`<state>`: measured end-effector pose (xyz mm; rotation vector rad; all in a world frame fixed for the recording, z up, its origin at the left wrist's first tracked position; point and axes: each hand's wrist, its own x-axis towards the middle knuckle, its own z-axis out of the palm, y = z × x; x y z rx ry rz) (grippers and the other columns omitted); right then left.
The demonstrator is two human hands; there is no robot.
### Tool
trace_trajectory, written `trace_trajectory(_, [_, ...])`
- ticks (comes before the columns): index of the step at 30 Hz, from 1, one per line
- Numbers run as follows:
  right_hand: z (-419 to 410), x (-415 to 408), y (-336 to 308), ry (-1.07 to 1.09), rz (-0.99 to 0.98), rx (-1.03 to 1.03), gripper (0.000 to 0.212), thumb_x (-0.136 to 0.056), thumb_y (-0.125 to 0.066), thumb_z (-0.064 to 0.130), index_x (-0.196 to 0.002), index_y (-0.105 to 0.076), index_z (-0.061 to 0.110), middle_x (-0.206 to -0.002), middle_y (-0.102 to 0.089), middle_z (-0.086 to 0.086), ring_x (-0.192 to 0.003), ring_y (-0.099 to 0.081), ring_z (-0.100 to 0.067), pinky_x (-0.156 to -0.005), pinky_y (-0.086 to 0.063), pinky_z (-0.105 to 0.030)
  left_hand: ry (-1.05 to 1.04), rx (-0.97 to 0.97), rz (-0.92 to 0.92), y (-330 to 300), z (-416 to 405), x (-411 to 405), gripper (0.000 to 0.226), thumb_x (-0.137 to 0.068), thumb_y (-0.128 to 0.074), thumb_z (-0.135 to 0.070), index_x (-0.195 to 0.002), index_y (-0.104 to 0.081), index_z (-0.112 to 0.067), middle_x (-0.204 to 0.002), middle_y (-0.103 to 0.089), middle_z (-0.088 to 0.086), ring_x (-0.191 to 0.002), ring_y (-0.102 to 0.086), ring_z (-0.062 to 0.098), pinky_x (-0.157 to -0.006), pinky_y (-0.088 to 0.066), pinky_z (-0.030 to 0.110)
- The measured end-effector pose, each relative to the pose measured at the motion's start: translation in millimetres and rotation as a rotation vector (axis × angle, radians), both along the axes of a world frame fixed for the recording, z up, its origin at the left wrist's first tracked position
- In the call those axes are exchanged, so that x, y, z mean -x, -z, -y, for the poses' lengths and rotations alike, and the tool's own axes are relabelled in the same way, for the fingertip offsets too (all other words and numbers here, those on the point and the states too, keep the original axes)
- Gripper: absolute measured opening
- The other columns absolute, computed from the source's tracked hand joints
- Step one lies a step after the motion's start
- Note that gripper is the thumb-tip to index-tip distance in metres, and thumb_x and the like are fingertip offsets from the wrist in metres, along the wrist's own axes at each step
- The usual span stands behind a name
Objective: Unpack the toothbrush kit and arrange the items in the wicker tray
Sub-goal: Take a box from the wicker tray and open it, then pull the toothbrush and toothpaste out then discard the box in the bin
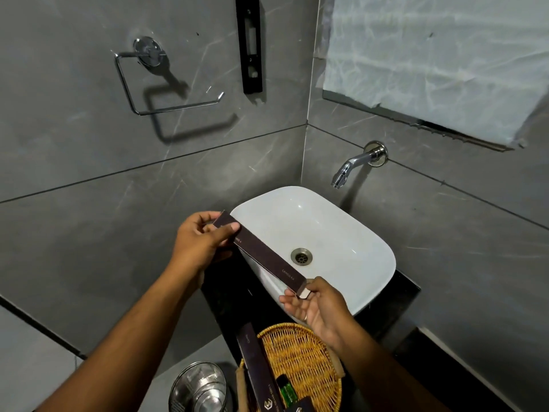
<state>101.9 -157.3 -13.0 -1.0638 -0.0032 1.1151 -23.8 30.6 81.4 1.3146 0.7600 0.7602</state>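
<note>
A long dark brown toothbrush kit box is held slantwise over the left rim of the white sink. My left hand grips its far upper end between thumb and fingers. My right hand pinches its near lower end, where a pale flap shows. Below them a round wicker tray sits on the black counter. Another long dark box lies across the tray's left edge. A small green bottle and a small dark box lie in the tray.
The white basin has a metal drain and a chrome tap on the wall above it. A chrome ring holder hangs on the grey tiled wall. A steel bin stands at the lower left.
</note>
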Motion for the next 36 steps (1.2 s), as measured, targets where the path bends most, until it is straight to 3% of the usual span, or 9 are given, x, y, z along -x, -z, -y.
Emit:
trace_trajectory(5, [-7.4,16.2,6.9,0.028,-0.110,-0.029,0.042,-0.094,-0.031,0.025,-0.091,-0.062,-0.003,-0.071,-0.070,-0.020,-0.063,-0.071,-0.029,-0.052,-0.059,-0.030,0.026,-0.267,-0.042,-19.0,23.3,-13.3,0.035,-0.076,-0.079,-0.015,-0.101,-0.062,-0.032,-0.084,-0.061,0.005,-0.071,-0.066,0.019,-0.056,-0.059,0.034])
trace_trajectory(8, [-5.8,17.4,9.6,0.061,-0.088,0.017,0.044,-0.096,-0.036,0.034,-0.090,-0.062,-0.001,-0.069,-0.069,-0.018,-0.058,-0.068,-0.025,-0.049,-0.055,-0.027,0.062,-0.427,-0.053,-29.0,28.0,-14.3,0.039,-0.077,-0.079,-0.016,-0.105,-0.063,-0.039,-0.093,-0.067,-0.014,-0.073,-0.065,0.019,-0.054,-0.061,0.034])
trace_trajectory(11, [-7.5,15.6,7.7,0.104,-0.026,0.106,0.050,-0.096,-0.045,0.049,-0.081,-0.062,0.005,-0.062,-0.066,-0.013,-0.051,-0.060,-0.019,-0.044,-0.049,-0.024,0.048,-0.454,-0.057,-37.0,29.2,-12.0,0.038,-0.077,-0.079,-0.016,-0.095,-0.061,-0.044,-0.093,-0.064,-0.020,-0.073,-0.063,0.018,-0.052,-0.060,0.035])
trace_trajectory(16, [-10.1,15.9,4.9,0.116,-0.012,0.124,0.054,-0.093,-0.046,0.057,-0.082,-0.060,0.006,-0.061,-0.064,-0.012,-0.050,-0.058,-0.018,-0.044,-0.047,-0.023,0.052,-0.408,-0.062,-41.5,27.0,-3.9,0.035,-0.078,-0.078,-0.014,-0.101,-0.059,-0.031,-0.096,-0.063,-0.012,-0.079,-0.063,0.022,-0.052,-0.057,0.031])
trace_trajectory(20, [-15.7,24.7,5.7,0.083,-0.084,0.136,0.061,-0.094,-0.034,0.062,-0.081,-0.056,0.006,-0.061,-0.063,-0.014,-0.049,-0.058,-0.020,-0.046,-0.047,-0.024,0.101,-0.651,-0.018,-56.9,36.1,-8.5,0.038,-0.075,-0.080,-0.013,-0.101,-0.062,-0.034,-0.091,-0.065,-0.019,-0.071,-0.062,0.002,-0.056,-0.053,0.018])
trace_trajectory(24, [-21.9,29.6,7.8,0.037,-0.134,0.106,0.064,-0.097,-0.028,0.059,-0.101,-0.055,0.002,-0.063,-0.060,-0.013,-0.049,-0.054,-0.019,-0.043,-0.041,-0.024,0.131,-0.872,-0.043,-60.0,42.1,-9.3,0.041,-0.075,-0.080,-0.014,-0.114,-0.068,-0.020,-0.094,-0.062,-0.028,-0.078,-0.060,-0.017,-0.062,-0.042,0.000])
trace_trajectory(29, [-24.7,29.6,13.1,-0.017,-0.075,0.158,0.051,-0.097,-0.039,0.050,-0.084,-0.062,0.006,-0.057,-0.060,-0.005,-0.042,-0.048,-0.011,-0.033,-0.030,-0.018,0.037,-0.855,-0.041,-55.7,37.3,-7.2,0.045,-0.076,-0.079,-0.016,-0.118,-0.067,-0.021,-0.093,-0.061,-0.028,-0.071,-0.061,-0.015,-0.062,-0.045,0.002])
trace_trajectory(33, [-23.2,22.3,15.4,0.038,0.089,0.293,0.033,-0.096,-0.053,0.037,-0.083,-0.059,0.007,-0.053,-0.052,-0.003,-0.033,-0.039,-0.009,-0.030,-0.023,-0.013,-0.039,-0.717,-0.010,-62.0,18.8,1.2,0.045,-0.080,-0.075,-0.013,-0.119,-0.061,-0.033,-0.090,-0.061,-0.020,-0.063,-0.062,0.002,-0.060,-0.060,0.030])
trace_trajectory(36, [-17.3,9.1,10.7,0.074,0.293,0.370,0.036,-0.091,-0.061,0.038,-0.069,-0.057,0.011,-0.049,-0.045,-0.002,-0.032,-0.036,-0.010,-0.033,-0.022,-0.014,-0.116,-0.614,0.025,-62.4,-9.7,23.5,0.041,-0.086,-0.068,-0.011,-0.121,-0.060,-0.031,-0.086,-0.059,-0.010,-0.061,-0.063,0.002,-0.050,-0.060,0.022])
